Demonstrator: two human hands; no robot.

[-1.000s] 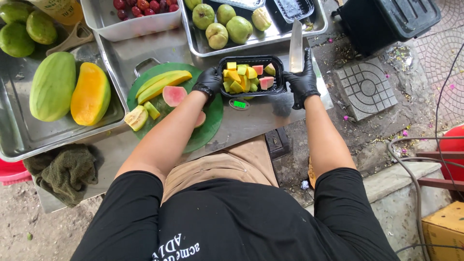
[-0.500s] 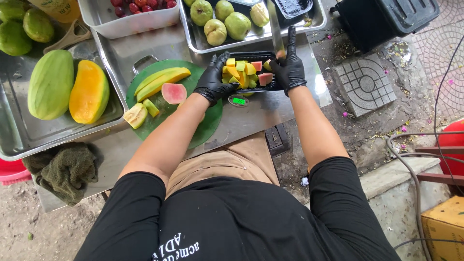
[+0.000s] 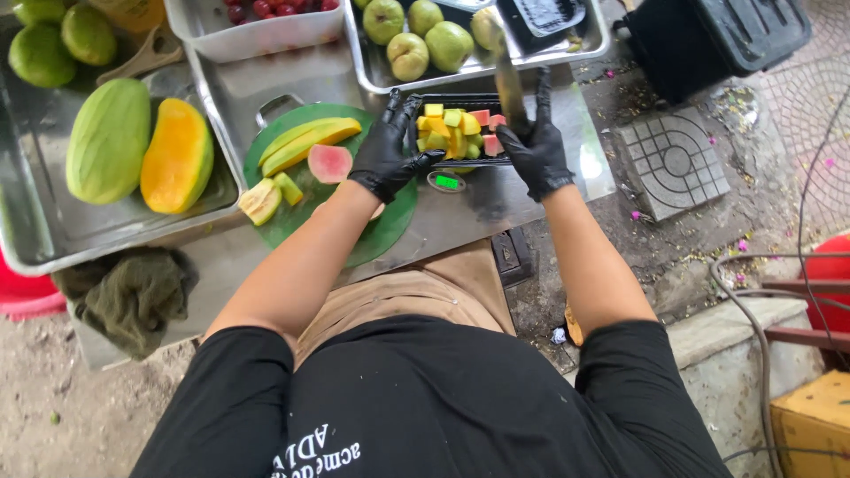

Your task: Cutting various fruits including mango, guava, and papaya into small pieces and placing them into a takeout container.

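A black plastic tray (image 3: 460, 102) filled with yellow, green and pink fruit cubes rests on a small scale with a green display (image 3: 447, 181). My left hand (image 3: 385, 158), in a black glove, grips the tray's left side. On the tray's right side is my right hand (image 3: 536, 152), also gloved. It holds a knife (image 3: 509, 81) whose blade points away from me. Just left of the tray lies a round green cutting board (image 3: 301, 226) with long yellow mango slices (image 3: 310, 140), a pink guava piece (image 3: 329, 163) and small offcuts (image 3: 262, 201).
A metal tray (image 3: 35, 235) at left holds a green papaya (image 3: 108, 142) and an orange cut half (image 3: 177, 156). Farther away are pale green guavas (image 3: 425, 40) and a white tub of red fruit (image 3: 257, 34). A dark cloth (image 3: 133, 296) hangs at the left edge, and a black bin (image 3: 708, 44) stands at right.
My right hand has come down and in with the knife onto the tray's right side. My left hand has closed further around the left side.
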